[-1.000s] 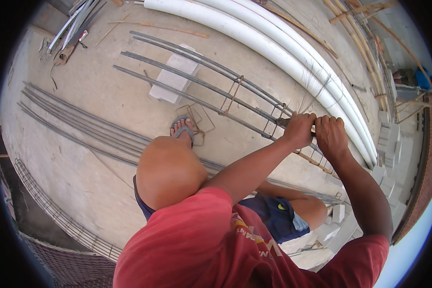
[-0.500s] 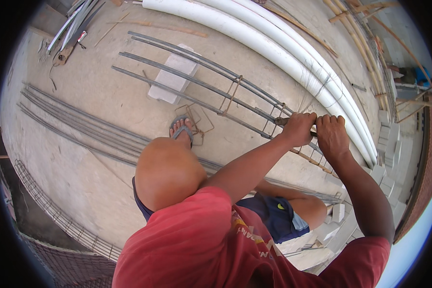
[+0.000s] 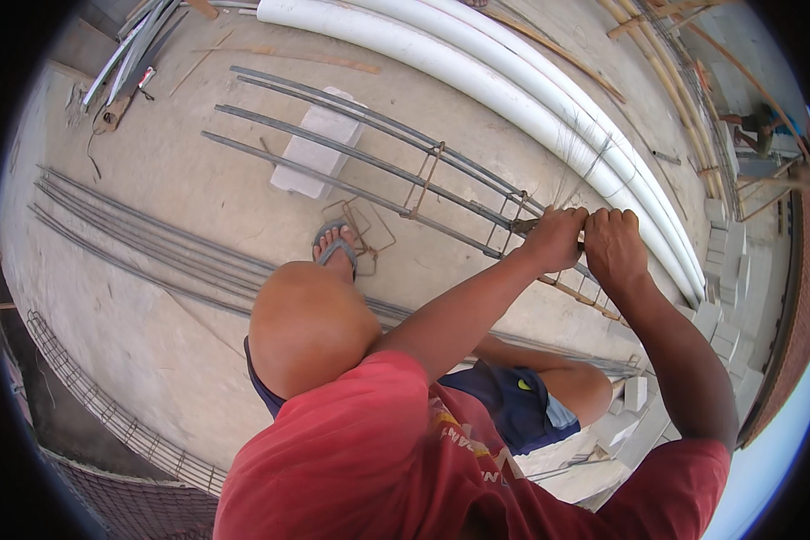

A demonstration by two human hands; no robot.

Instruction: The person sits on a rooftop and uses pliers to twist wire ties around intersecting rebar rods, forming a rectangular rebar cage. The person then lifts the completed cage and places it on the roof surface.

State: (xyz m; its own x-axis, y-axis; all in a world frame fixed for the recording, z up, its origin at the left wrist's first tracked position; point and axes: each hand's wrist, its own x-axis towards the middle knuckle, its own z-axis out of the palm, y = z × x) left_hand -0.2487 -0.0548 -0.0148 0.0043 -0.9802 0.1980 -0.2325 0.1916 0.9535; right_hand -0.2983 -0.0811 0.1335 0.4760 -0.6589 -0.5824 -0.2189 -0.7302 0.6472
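My left hand (image 3: 556, 239) and my right hand (image 3: 615, 245) are side by side over a long rebar cage (image 3: 403, 173). Both have their fingers wrapped round dark metal pincers (image 3: 525, 226), mostly hidden by the hands. The jaw end shows left of my left hand, against the cage bars near a square stirrup (image 3: 526, 200). Another stirrup (image 3: 426, 180) stands around the bars farther left. The cage's far-left end rests over a pale block (image 3: 319, 144).
Loose stirrups (image 3: 362, 236) lie by my sandalled foot (image 3: 335, 243). Long rebars (image 3: 153, 229) lie to the left. White pipes (image 3: 477, 72), with thin tie wires (image 3: 594, 144) on them, run along the far side. Pale blocks (image 3: 720, 261) line the right; another person (image 3: 760, 126) is beyond.
My hands stay clenched together at the same spot on the cage, turned slightly. The view has shifted a little. More of the other person shows at the far right.
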